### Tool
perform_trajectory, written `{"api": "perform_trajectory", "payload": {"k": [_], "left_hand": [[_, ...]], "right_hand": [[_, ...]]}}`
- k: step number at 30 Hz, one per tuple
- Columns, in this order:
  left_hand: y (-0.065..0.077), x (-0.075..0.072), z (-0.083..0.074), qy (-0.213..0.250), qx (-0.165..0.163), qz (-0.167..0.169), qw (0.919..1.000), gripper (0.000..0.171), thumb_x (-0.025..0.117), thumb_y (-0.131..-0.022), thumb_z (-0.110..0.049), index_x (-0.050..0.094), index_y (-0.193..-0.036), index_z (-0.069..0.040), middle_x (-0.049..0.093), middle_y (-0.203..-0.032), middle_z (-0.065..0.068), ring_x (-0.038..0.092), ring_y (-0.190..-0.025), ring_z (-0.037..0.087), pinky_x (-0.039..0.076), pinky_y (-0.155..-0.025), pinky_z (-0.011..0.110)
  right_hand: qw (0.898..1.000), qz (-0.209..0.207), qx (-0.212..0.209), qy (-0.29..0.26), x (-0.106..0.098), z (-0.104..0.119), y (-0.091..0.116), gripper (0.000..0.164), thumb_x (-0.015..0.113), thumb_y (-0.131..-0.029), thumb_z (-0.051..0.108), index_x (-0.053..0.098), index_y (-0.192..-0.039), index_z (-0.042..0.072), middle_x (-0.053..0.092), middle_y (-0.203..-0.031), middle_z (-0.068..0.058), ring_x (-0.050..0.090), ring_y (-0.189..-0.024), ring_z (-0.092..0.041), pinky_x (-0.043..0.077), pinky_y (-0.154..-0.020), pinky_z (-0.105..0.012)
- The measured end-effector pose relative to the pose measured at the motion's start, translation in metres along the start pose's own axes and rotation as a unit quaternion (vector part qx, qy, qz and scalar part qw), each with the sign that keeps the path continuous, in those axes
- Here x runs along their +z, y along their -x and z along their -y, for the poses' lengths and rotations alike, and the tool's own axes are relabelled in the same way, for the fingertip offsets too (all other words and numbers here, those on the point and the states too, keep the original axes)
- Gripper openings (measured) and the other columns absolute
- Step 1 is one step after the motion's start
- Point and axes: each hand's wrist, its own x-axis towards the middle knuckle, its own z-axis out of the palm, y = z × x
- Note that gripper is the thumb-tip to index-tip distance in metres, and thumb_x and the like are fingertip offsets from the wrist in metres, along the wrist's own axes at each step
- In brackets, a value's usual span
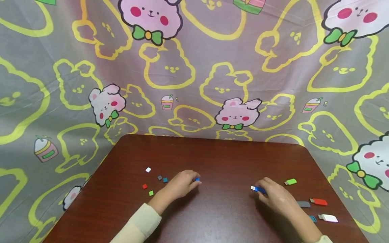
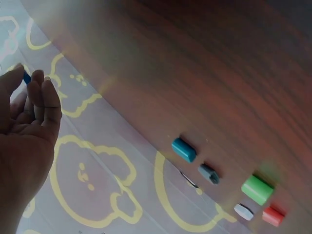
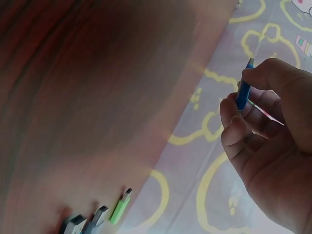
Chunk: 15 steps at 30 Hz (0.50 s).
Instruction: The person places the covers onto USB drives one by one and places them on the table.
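Note:
My left hand (image 1: 183, 184) pinches a small blue cap (image 1: 197, 179) between thumb and fingertips, above the table's middle; most of the cap is hidden. Across a gap to the right, my right hand (image 1: 278, 195) grips a blue USB flash drive (image 1: 259, 190) with its bare metal plug pointing left, toward the cap. In the right wrist view, thumb and forefinger squeeze the drive's blue body (image 3: 243, 92). Cap and drive are apart.
Left lie white (image 1: 148, 169), grey (image 1: 159, 178), teal (image 1: 165, 180), red (image 1: 145, 186) and green (image 1: 151, 193) caps. Right lie green (image 1: 290, 182), red (image 1: 319, 201), grey (image 1: 304, 204), white (image 1: 329, 218) and teal (image 1: 312, 218) flash drives. Patterned cloth hangs behind the brown table (image 1: 212, 155).

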Motion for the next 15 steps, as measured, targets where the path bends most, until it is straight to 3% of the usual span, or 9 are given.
{"api": "perform_trajectory", "payload": {"k": [7,15], "left_hand": [[0.001,0.002,-0.01,-0.004,0.024,-0.017,0.9996,0.024,0.065,-0.1,-0.024,0.07,-0.112,-0.004,0.07,-0.105,0.005,0.065,-0.101,0.021,0.054,-0.088,0.035],[0.002,0.008,-0.013,-0.007,0.05,-0.02,0.9986,0.022,0.064,-0.101,-0.023,0.069,-0.113,-0.006,0.07,-0.105,0.003,0.065,-0.101,0.019,0.054,-0.089,0.031]], "right_hand": [[1.0,0.006,-0.006,-0.025,0.002,0.015,-0.005,0.019,0.081,-0.083,0.009,0.07,-0.099,0.013,0.059,-0.095,0.009,0.054,-0.076,-0.001,0.054,-0.067,-0.027],[0.999,-0.006,-0.024,-0.036,0.007,0.026,-0.009,0.02,0.081,-0.083,0.009,0.071,-0.099,0.014,0.058,-0.093,0.011,0.053,-0.075,-0.001,0.054,-0.066,-0.026]]}}
